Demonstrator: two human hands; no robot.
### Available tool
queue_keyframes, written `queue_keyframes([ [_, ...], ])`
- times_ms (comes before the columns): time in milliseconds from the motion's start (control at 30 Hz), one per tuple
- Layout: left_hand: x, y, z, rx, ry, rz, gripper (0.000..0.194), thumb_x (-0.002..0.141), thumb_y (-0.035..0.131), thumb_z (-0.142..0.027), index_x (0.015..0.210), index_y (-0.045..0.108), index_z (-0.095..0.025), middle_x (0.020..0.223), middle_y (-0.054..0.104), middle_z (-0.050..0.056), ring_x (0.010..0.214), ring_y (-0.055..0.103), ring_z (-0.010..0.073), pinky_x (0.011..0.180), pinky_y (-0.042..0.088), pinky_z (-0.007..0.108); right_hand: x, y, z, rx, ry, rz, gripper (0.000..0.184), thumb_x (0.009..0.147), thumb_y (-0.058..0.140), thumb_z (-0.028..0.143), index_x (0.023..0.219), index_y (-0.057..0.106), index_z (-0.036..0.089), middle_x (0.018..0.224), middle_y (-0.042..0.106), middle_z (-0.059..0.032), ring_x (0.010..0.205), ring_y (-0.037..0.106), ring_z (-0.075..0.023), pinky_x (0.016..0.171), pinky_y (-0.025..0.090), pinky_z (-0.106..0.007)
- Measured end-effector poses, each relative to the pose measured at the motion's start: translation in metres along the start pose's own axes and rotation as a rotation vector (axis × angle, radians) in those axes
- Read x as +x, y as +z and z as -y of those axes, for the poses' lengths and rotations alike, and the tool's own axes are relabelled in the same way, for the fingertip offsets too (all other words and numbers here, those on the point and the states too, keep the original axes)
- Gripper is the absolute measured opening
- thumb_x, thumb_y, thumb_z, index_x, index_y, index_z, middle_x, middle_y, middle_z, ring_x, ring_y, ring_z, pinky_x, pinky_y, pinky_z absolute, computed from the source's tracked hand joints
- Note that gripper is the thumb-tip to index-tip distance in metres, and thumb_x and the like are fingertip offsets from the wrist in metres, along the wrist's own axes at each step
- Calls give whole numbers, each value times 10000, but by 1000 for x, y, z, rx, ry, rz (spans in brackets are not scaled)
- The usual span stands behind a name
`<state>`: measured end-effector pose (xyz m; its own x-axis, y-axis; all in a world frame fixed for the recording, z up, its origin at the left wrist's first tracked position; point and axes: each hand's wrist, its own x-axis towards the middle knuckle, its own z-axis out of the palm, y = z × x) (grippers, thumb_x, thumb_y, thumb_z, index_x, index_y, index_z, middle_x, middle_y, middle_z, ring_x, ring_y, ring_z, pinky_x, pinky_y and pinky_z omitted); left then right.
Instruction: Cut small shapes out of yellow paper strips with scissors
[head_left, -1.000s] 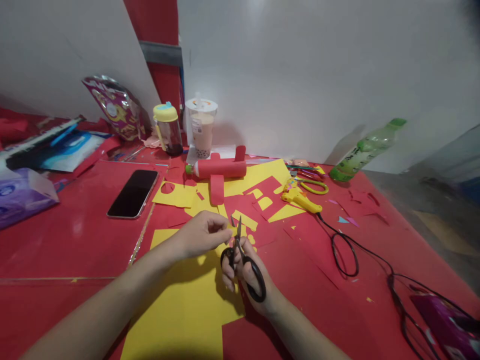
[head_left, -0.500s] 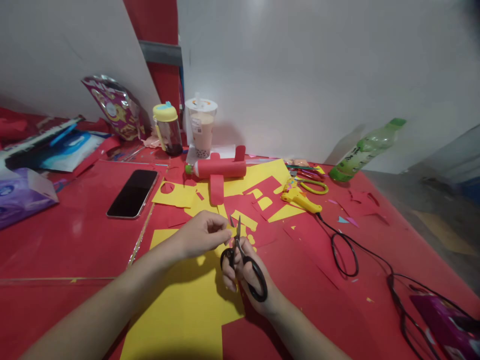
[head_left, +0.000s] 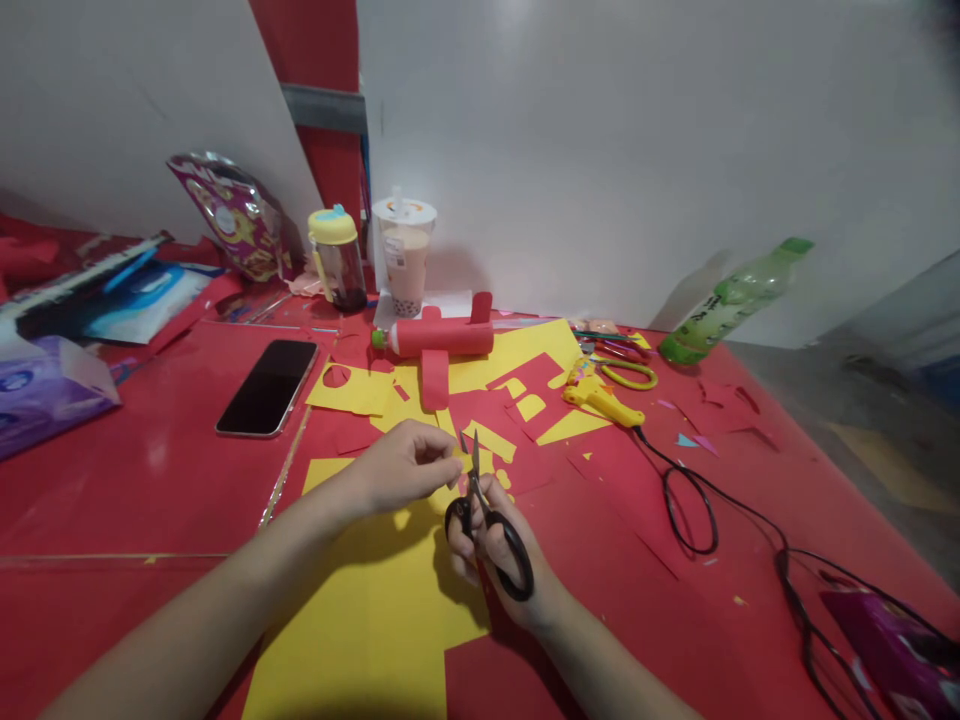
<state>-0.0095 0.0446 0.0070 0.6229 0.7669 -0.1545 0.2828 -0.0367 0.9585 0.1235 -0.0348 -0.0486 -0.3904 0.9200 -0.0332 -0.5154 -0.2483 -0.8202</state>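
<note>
My right hand (head_left: 501,550) grips a pair of black-handled scissors (head_left: 516,557), with fingers through the loops and blades pointing away from me, slightly parted. Between finger and thumb, my left hand (head_left: 411,466) pinches a small piece of yellow paper (head_left: 466,463) right beside the blades. Below both hands lies a large sheet of yellow paper (head_left: 352,610). Just beyond them are yellow and red paper scraps (head_left: 491,440). Farther back, a bottle wrapped in red paper (head_left: 450,338) lies on its side, with red paper strips attached and a green cap.
A phone (head_left: 268,388) lies at the left. To the right are a yellow glue gun (head_left: 604,400) with a trailing black cord (head_left: 739,515) and yellow-handled scissors (head_left: 630,374). A milk tea cup (head_left: 406,265), a yellow-lidded bottle (head_left: 337,260) and a leaning green bottle (head_left: 724,305) stand along the wall.
The scissor blades have closed slightly, and the fingers of my right hand have drawn in a little. My left hand stays in nearly the same place with the yellow piece.
</note>
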Motion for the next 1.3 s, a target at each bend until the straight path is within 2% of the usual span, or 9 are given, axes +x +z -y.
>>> queue_keyframes([
  [133,0,-3,-2,19,-17,12,237,655,452,-244,449,368,-161,393,305,-79,375,271,37,376,219,171,0,0,0,-8,5,-5,417,669,541,575,772,302,250,583,385,85,407,319,-49,388,246,-160],
  [567,-3,-14,-3,109,-40,100,210,667,439,-211,471,391,-152,408,298,-79,380,273,36,372,219,161,-1,5,2,-5,42,-11,444,641,584,557,765,297,241,528,362,109,371,238,-28,339,223,-132],
  [933,-4,-18,-3,109,-73,141,216,676,440,-204,473,382,-155,393,283,-83,371,245,36,365,195,166,2,6,3,-53,73,-117,497,562,670,516,721,286,242,488,421,136,262,240,-1,269,241,-123],
  [1100,-4,-18,-1,92,-98,134,194,670,437,-197,484,404,-152,382,286,-83,358,236,37,357,180,168,3,4,1,-69,22,-158,433,646,608,512,742,281,245,456,417,133,268,322,-31,296,279,-140],
  [1200,-4,-19,-1,115,-94,180,182,672,434,-195,497,421,-148,397,306,-76,371,253,41,365,195,166,5,2,1,-55,-70,-170,405,674,564,535,739,299,236,507,439,103,349,416,-56,373,337,-176],
  [1300,-5,-21,-1,167,-78,226,177,666,430,-194,495,418,-148,413,300,-72,383,261,44,367,198,166,9,2,4,-62,-124,-214,364,682,600,455,741,316,234,585,479,78,431,481,-80,448,395,-219],
])
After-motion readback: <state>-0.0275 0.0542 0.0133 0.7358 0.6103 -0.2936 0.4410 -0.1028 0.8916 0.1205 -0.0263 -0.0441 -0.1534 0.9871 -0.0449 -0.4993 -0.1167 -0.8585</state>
